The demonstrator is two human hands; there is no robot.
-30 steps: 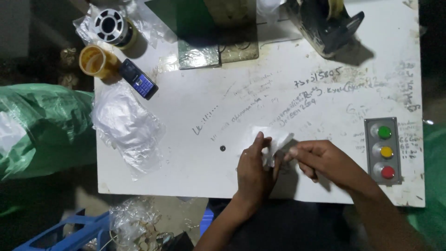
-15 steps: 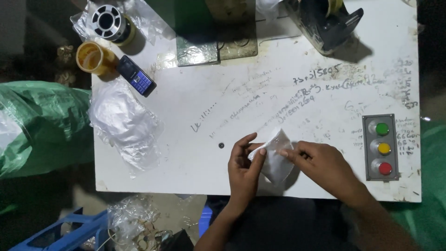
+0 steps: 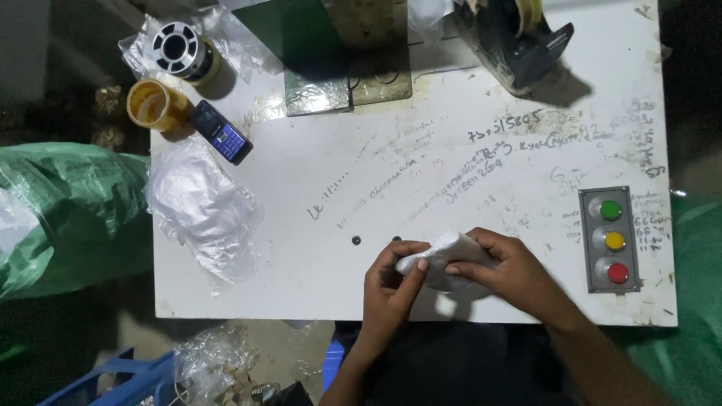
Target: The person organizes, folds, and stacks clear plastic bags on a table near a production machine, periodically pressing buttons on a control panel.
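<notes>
from my remote feed, the left hand (image 3: pixel 391 289) and right hand (image 3: pixel 508 274) both pinch a small white pouch (image 3: pixel 444 259), held just above the near edge of the white table (image 3: pixel 316 248). half a second ago the pouch stood more upright between the fingers; now i see it turned flatter and drawn left, which suggests the handling goes on. a button box (image 3: pixel 611 239) sits to the right, plastic bags (image 3: pixel 199 207) well apart on the left.
</notes>
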